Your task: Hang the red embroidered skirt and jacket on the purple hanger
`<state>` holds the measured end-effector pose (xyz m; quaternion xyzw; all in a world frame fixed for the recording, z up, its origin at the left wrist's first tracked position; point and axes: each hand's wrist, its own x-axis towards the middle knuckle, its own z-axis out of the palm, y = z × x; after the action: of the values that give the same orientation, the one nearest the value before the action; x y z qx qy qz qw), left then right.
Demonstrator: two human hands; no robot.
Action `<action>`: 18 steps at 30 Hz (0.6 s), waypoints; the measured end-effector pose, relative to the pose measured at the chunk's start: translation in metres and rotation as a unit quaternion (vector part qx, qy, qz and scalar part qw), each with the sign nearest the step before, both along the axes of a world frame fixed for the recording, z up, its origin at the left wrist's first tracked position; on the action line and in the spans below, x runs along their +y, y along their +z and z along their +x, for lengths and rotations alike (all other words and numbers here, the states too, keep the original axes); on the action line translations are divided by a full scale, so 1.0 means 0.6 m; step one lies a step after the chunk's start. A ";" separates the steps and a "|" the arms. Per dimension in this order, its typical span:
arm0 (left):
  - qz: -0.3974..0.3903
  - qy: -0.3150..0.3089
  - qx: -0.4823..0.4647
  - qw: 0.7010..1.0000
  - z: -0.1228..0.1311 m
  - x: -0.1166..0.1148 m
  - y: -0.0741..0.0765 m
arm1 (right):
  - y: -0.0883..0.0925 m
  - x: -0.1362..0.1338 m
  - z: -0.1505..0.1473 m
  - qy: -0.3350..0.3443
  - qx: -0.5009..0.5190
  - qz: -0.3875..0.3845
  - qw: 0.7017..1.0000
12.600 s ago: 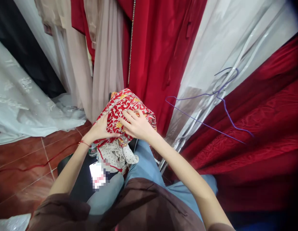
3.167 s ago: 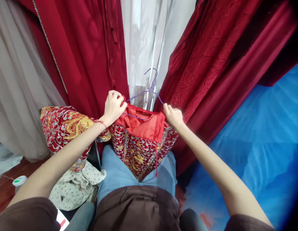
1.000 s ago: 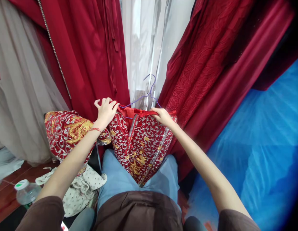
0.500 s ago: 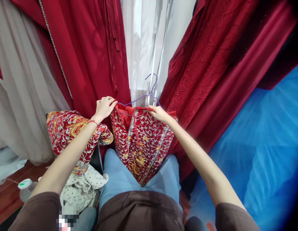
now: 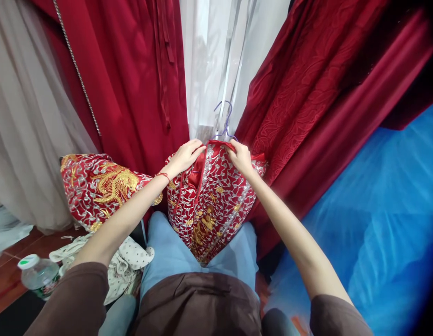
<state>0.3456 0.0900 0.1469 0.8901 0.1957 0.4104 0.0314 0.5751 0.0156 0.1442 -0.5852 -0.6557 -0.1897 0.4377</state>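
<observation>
A red garment [image 5: 216, 200] with silver and gold embroidery stands between my knees, its lower part narrowing down to my lap. From its top edge rises the hook of a purple wire hanger [image 5: 227, 119]; the rest of the hanger is mostly inside the cloth. My left hand [image 5: 186, 156] is closed on the upper edge beside the front opening, where red lining and thin red ties show. My right hand [image 5: 240, 156] pinches the red top band just right of the hanger hook.
Another red piece with a gold dragon [image 5: 115, 184] lies at left, over a dark support. Below are a white dotted cloth [image 5: 123, 266] and a plastic bottle [image 5: 38, 275]. Red gowns [image 5: 132, 70] hang on both sides, with blue tulle [image 5: 370, 224] at right.
My left hand has moved right along the garment's top edge, closer to my right hand. My right hand has shifted slightly right and up, and the hanger has sunk deeper into the cloth.
</observation>
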 end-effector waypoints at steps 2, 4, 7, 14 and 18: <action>-0.012 0.027 -0.026 0.999 0.013 0.007 -0.005 | 0.006 -0.002 0.001 0.004 -0.011 -0.001 1.000; -0.028 0.061 -0.032 0.997 0.020 0.013 -0.011 | 0.009 -0.001 -0.002 -0.001 -0.028 -0.005 1.000; -0.049 0.096 -0.012 0.994 0.023 0.008 -0.017 | 0.007 0.009 -0.011 -0.038 -0.045 -0.005 0.998; -0.078 0.125 0.024 0.989 0.031 -0.033 -0.003 | -0.013 0.026 -0.033 -0.052 -0.096 0.004 0.994; -0.159 0.162 -0.028 0.974 0.047 -0.028 0.007 | -0.016 0.027 -0.041 -0.046 -0.151 -0.006 0.987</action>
<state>0.3738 0.0731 0.1508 0.8185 0.3990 0.3980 0.1110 0.5508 0.0318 0.1345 -0.5821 -0.6878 -0.2922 0.3205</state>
